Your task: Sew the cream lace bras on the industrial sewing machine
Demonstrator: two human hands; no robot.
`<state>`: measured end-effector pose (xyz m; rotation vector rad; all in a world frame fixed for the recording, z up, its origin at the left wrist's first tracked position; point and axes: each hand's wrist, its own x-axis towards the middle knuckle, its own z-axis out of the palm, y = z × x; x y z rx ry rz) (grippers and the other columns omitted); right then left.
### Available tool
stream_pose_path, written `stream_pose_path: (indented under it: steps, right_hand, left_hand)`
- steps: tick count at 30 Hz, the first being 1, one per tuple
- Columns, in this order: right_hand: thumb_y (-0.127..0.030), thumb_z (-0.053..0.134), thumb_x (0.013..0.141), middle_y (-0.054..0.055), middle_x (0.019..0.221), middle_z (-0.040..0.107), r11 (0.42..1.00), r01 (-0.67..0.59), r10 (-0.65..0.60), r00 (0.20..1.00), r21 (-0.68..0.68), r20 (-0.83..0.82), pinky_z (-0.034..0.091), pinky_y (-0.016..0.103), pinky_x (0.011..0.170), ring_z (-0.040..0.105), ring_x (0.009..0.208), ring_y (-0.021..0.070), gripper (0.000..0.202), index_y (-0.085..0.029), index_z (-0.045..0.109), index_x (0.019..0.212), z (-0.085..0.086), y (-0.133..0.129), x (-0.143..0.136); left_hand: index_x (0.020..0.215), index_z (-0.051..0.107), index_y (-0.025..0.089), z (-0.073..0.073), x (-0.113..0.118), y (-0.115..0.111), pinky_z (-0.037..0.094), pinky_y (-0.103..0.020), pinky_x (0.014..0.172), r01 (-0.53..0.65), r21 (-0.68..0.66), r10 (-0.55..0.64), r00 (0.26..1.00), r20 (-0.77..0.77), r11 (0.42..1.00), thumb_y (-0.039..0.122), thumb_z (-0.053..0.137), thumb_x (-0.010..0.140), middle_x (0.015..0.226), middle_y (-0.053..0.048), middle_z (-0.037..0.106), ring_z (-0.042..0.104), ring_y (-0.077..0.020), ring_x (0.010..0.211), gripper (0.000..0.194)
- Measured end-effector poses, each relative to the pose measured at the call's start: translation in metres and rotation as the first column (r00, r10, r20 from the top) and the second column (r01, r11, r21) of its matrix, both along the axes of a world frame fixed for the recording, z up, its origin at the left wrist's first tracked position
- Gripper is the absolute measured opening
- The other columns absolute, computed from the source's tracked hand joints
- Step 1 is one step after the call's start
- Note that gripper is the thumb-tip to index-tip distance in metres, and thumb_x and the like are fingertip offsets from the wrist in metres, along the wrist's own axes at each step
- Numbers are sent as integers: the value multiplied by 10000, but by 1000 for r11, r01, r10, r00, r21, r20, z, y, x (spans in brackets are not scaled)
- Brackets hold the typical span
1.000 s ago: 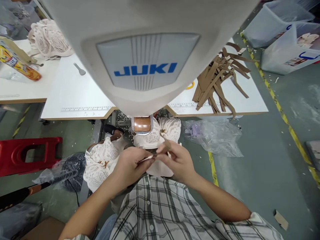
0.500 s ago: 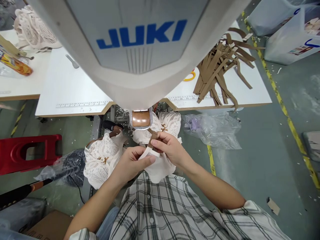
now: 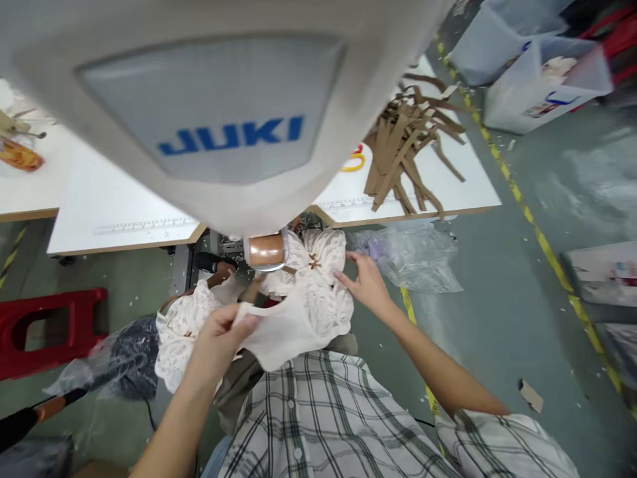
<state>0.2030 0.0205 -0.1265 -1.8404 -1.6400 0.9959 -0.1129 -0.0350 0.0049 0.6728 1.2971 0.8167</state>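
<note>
My left hand [image 3: 221, 338] pinches one end of a white lace bra [image 3: 286, 328], whose plain wing stretches out toward the right. A short brown strap [image 3: 253, 290] rises just beyond those fingers. My right hand [image 3: 365, 282] is at the right edge of the lace cups, thumb and fingers apart, with the thumb tip at or touching the lace. A small brown bow [image 3: 314, 261] sits between the cups there. Left of my left hand hangs another white lace bra [image 3: 186, 332]. Above the work is the sewing machine head [image 3: 239, 133], marked JUKI.
Brown straps [image 3: 405, 146] are heaped on the white table [image 3: 478, 192], near yellow-handled scissors [image 3: 354, 162]. A plastic bag [image 3: 415, 255] hangs below the table edge. Plastic bins [image 3: 527, 99] stand at the far right, a red stool [image 3: 84, 325] at the left.
My right hand has let go of the brown strap and moved right to the lace cups. My left hand has moved left, spreading the bra's wing. The camera view has shifted.
</note>
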Motion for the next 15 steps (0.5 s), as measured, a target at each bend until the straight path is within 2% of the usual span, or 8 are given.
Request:
stream_pose_path:
  steps: [1,3,5,8,10,12,14,15]
  right_hand:
    - [-556,641,775,199,1175,576,999,4,-4,1000,-48,6,431,454,909,517,1111,333,577,-126,568,1154,-17,-6,14]
    - [-582,607,780,132,937,630,991,-35,31,999,-130,-27,476,388,764,583,878,264,494,-131,607,979,-41,-24,32]
    - [-585,566,807,37,708,582,980,-97,83,993,-172,-83,453,315,628,537,661,184,425,-161,591,798,-53,-42,37]
    - [-553,535,846,-3,669,523,980,-117,96,986,-161,-135,421,275,620,494,639,149,401,-180,540,700,-56,-54,32]
    - [-526,539,857,26,814,558,990,-64,47,989,-123,-143,429,277,692,518,757,159,358,-173,560,803,-55,-49,29]
    - [-516,570,844,51,937,569,995,-21,4,987,-99,-162,431,282,726,522,823,167,383,-162,557,990,-55,-40,29]
    - [-519,617,812,35,896,574,994,-29,8,980,-104,-196,426,278,688,515,759,162,455,-152,541,1070,-52,-32,32]
    - [-523,629,803,18,831,570,993,-50,25,976,-110,-217,418,276,662,505,713,159,441,-150,559,1029,-48,-30,34]
  left_hand:
    - [801,738,151,-6,-10,3,472,-240,529,-102,-16,102,994,-32,995,430,831,660,675,-28,693,586,-145,562,326]
    - [834,727,151,-21,-29,15,481,-246,520,-256,-43,251,963,-102,966,434,860,600,664,-23,699,596,-153,544,390]
    - [814,711,149,-35,-41,32,465,-241,493,-292,-58,279,946,-163,955,447,879,545,637,-14,692,586,-152,514,435]
    - [787,697,150,-46,-46,56,479,-258,520,-224,-49,209,954,-216,973,474,883,507,631,-15,691,620,-183,562,467]
    - [809,700,149,-47,-43,66,493,-270,554,-156,-43,143,964,-223,987,485,879,512,662,-24,703,644,-205,617,483]
    - [822,700,148,-46,-39,72,497,-272,574,-102,-44,90,972,-218,994,486,878,523,690,-31,711,648,-208,638,485]
    - [838,699,151,-44,-39,75,506,-278,604,-68,-35,59,976,-212,997,484,873,539,716,-36,715,652,-213,662,480]
    - [850,697,152,-44,-41,77,513,-290,624,-54,-28,47,975,-216,998,497,862,550,727,-41,716,656,-224,681,486]
